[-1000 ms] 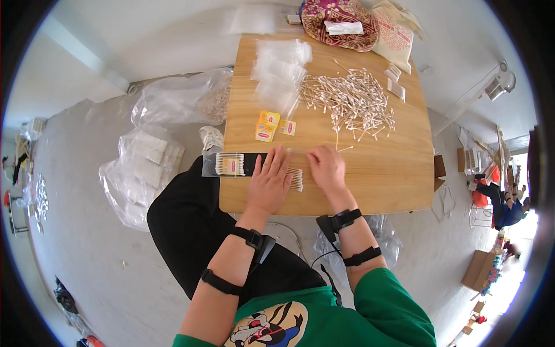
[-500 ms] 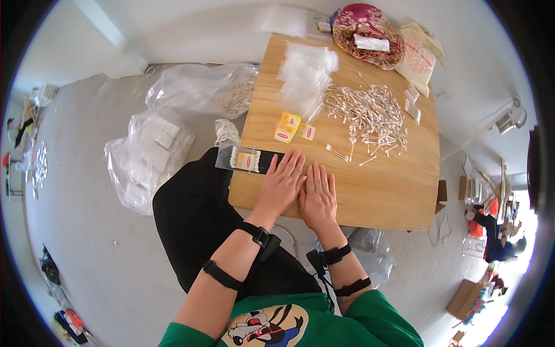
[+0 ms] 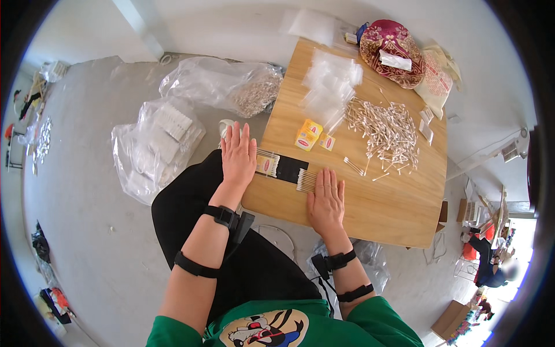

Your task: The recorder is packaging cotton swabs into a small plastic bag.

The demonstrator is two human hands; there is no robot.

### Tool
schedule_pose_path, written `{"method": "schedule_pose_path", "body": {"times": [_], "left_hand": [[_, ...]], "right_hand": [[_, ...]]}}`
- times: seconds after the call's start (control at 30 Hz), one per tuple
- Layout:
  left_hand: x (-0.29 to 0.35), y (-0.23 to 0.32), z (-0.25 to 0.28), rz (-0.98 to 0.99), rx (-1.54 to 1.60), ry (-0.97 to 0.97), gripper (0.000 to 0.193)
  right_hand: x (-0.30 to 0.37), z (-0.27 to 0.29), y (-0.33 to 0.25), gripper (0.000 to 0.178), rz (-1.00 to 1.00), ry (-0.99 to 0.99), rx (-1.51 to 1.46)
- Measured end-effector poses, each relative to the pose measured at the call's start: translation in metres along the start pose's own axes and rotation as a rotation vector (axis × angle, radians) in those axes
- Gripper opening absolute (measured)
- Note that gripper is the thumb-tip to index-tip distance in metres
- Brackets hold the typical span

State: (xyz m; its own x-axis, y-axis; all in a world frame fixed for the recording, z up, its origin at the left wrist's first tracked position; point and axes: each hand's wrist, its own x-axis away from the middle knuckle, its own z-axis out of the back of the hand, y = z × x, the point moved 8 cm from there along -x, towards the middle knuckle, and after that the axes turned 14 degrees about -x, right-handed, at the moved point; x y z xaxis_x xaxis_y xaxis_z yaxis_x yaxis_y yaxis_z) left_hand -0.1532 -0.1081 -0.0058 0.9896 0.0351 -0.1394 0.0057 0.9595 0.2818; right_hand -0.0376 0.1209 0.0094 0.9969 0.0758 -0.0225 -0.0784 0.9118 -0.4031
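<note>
The wooden table stretches under the right hand and on beyond it, its left edge just beside the left hand. Big clear plastic bags slump on the floor, off to the left of the left hand. Ahead of the right hand and somewhat to its right, I see a loose heap of cotton swabs; farther ahead of it spreads a fan of clear pouches, with a maroon patterned bundle far past the heap. Both hands are flat, palms down, fingers straight and clamped on nothing; the left's are slightly spread, the right's nearly together. A black strip lies between them. At the left hand's right side sits a carded swab row (pressed or merely hovered over, I can't tell), and the right fingers cover one end of a bare swab row. Ahead, between the hands, sit yellow cards; beyond the right fingertips, a few stray swabs.
</note>
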Motion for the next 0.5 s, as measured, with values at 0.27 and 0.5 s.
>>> {"method": "schedule_pose_path", "body": {"times": [0.27, 0.5], "left_hand": [[0.001, -0.005, -0.040, -0.050, 0.133, -0.218, 0.054], [0.002, -0.007, -0.043, -0.044, 0.192, -0.223, 0.053]], "right_hand": [[-0.026, -0.011, -0.019, 0.062, 0.044, -0.012, 0.002], [-0.041, -0.023, -0.041, 0.063, 0.079, -0.032, 0.001]]}}
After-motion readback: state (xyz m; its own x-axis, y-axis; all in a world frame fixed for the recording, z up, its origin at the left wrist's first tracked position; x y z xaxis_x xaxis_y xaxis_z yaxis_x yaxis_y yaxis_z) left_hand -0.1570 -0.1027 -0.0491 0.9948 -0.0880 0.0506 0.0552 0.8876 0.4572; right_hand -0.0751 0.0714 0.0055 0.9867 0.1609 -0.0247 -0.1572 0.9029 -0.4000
